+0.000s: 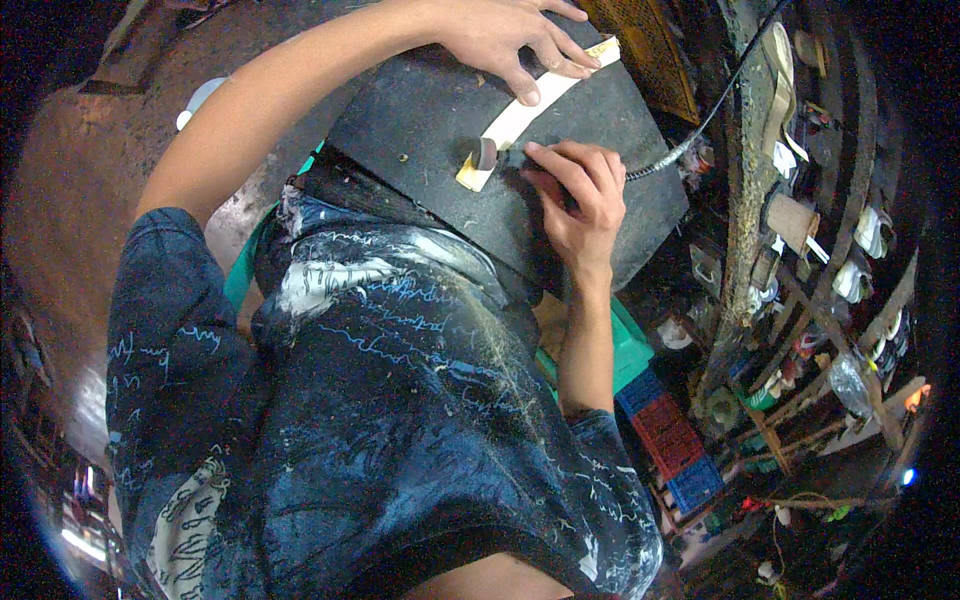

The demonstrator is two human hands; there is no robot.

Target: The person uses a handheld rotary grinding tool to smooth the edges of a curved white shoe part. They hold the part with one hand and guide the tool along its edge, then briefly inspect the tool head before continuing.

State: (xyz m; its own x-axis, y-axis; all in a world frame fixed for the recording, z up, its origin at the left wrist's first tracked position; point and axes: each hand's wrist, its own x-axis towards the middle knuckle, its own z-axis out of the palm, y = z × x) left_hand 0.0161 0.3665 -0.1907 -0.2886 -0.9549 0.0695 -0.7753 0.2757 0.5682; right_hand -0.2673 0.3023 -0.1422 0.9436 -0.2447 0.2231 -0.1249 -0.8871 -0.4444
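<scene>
A pale, slightly curved strip (548, 100) with yellowish ends lies across a dark flat board (425, 140) in front of me. My left hand (505, 42) rests on its far part, fingers spread, with thumb and fingertips touching the strip. Closed round the slim handpiece of a rotary tool (513, 158) is my right hand (585, 195), fingers bent. The tool's round grey sanding head (484, 154) sits at the strip's near end; whether it touches is hard to tell. From behind the right hand a flexible shaft (660, 162) runs up to the right.
Shelving (740, 230) with assorted small items stands on the right. Blue and red plastic crates (668, 437) are at lower right, beside a green plastic seat or bin (628, 350). A woven panel (650, 50) stands beyond the board. Bare floor (80, 220) shows at left.
</scene>
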